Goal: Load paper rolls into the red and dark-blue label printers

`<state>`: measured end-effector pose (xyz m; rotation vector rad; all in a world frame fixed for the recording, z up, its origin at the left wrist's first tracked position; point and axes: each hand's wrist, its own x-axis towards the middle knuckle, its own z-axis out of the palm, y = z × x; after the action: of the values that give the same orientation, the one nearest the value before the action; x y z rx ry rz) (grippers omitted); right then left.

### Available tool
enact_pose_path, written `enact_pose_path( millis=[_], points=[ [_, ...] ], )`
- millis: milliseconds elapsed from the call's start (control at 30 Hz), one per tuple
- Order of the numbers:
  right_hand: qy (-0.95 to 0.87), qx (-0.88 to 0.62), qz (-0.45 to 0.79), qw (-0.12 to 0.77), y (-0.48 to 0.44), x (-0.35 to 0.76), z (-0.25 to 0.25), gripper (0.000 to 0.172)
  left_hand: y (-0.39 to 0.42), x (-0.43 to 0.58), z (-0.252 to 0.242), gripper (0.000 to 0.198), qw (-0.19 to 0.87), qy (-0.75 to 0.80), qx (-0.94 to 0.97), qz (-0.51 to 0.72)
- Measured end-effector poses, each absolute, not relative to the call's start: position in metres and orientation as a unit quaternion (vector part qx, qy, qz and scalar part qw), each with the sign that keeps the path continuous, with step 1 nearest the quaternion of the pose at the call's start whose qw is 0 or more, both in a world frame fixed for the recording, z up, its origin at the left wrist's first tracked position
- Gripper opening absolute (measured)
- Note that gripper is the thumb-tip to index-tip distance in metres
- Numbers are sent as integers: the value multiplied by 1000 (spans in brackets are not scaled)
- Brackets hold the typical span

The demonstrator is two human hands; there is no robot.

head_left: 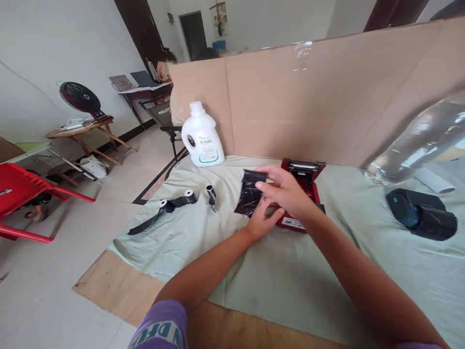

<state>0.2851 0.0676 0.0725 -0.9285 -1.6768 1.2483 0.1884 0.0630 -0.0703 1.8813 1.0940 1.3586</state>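
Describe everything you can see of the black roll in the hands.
The black roll looks like glossy plastic film, with a pale left end. A creased sheet hangs from it, streaked with light. The right hand grips the roll near its right end; the left hand is at the sheet's lower right, contact unclear. It is left of the red machine, seemingly held above the pale green cloth.

Device right of rolls (cloth beneath)

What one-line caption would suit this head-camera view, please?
Right hand holds a black film roll, left hand by its lower edge, near an open red device.
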Motion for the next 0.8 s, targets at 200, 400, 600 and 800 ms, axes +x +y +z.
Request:
enact_pose_path(
  millis=[200, 400, 600, 800],
  points=[
    [-621, -488, 427, 440, 85, 376, 67, 31, 60, 187, -65, 32, 272, 369, 715, 528],
    [-678, -538, 339, 368, 99, 389, 52, 23, 53, 191, -45, 28, 105, 367, 757, 530],
    [-739, -582, 244, 237, 91, 391, 44, 23, 36, 201, -32, 24, 75, 363, 777, 508],
    [-759, -642, 79, 68, 87, 379, 33, 28, 35, 200, -30, 20, 48, 350, 812, 465]
  ],
)
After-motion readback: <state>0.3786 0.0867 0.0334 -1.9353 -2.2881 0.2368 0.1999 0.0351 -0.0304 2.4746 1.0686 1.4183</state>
